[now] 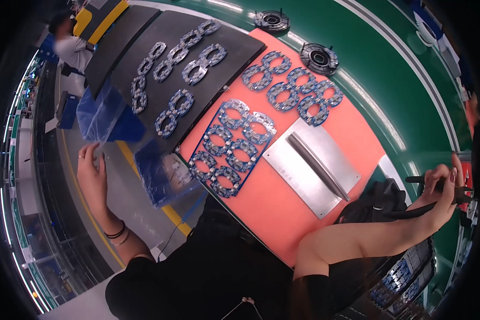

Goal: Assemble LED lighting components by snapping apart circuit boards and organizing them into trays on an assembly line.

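Observation:
My left hand (pixel 93 169) is raised at the left, away from the table, beside a blue plastic-lined bin (pixel 108 114). Its fingers are apart and hold nothing. Far to the right, my right hand (pixel 438 188) has its fingers closed round a dark, slim tool (pixel 415 180) whose kind I cannot make out. Between my arms, a blue panel of joined ring-shaped circuit boards (pixel 230 144) lies on a salmon-coloured mat (pixel 261 213). Several loose ring boards in pairs (pixel 274 63) lie beyond it. Beside the panel is a flat metal plate (pixel 290 173) with a raised long bar (pixel 319 166).
More paired ring boards (pixel 174 113) lie on a black surface (pixel 125 80) at the far left. Two black round holders (pixel 319 57) stand on the green surface. A second blue-lined bin (pixel 162 173) touches the table's near-left side. Racked boards (pixel 402 280) are at lower right. Another person (pixel 72 50) is at upper left.

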A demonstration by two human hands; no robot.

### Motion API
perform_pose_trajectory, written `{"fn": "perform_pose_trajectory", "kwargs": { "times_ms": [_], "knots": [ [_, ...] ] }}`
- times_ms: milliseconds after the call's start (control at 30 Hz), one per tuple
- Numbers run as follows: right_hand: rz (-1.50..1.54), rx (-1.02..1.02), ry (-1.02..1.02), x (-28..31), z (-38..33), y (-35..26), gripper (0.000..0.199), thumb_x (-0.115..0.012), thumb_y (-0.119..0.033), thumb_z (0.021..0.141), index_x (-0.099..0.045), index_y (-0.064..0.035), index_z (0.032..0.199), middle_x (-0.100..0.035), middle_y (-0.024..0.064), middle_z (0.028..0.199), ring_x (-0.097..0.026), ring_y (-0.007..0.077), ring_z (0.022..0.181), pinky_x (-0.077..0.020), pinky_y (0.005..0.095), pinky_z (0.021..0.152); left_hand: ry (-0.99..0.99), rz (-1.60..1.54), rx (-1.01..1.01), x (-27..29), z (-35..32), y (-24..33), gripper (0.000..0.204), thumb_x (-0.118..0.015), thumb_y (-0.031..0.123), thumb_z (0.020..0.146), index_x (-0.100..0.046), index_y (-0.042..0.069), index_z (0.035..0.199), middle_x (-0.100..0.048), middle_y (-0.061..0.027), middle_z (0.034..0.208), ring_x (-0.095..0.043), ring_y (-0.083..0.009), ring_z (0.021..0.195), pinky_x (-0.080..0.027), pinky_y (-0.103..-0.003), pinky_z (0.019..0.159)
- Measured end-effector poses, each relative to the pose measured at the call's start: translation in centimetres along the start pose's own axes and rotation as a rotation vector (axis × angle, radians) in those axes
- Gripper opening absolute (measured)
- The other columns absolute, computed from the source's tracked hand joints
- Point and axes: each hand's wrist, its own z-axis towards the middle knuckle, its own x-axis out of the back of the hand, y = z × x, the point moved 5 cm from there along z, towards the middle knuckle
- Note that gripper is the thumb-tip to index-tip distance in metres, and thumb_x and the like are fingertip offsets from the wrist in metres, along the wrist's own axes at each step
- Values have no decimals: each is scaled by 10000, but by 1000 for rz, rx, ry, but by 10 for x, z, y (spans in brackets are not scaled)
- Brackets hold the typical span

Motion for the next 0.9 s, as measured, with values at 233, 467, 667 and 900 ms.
{"fn": "perform_pose_trajectory", "kwargs": {
  "times_ms": [233, 467, 667, 900],
  "knots": [
    [9, 16, 18, 0, -10, -15, 381, -459, -149, 972, -522, 104, 1251, -500, 65, 784, -373, 92, 663, -349, 244, 700, -393, -756, -616, -67, -17, 180, 154, -695, 29, 801, -702, 45, 954, -667, -98, 1021, -647, -264, 922, -521, -350, 780],
    [-21, 61, 51, 14, -16, -21, 414, -400, -156, 962, -514, 98, 1269, -485, 63, 780, -357, 94, 657, -343, 249, 735, -527, -846, -861, -133, -49, 240, 159, -768, 75, 738, -664, 46, 855, -612, -56, 887, -599, -249, 835, -490, -348, 732],
    [-15, 32, 122, 16, -14, -16, 402, -414, -145, 965, -526, 98, 1264, -499, 64, 789, -356, 89, 651, -348, 256, 722, -420, -798, -949, -136, -49, 243, 153, -751, 78, 712, -673, 62, 842, -630, -34, 879, -615, -233, 818, -504, -332, 689],
    [-43, 62, 22, 0, -13, -18, 377, -408, -127, 975, -557, 91, 1244, -504, 59, 791, -350, 82, 630, -352, 261, 723, -127, -757, -1062, -133, -52, 237, 120, -683, 58, 721, -665, 67, 839, -680, -50, 915, -660, -212, 821, -524, -308, 632]
  ]
}}
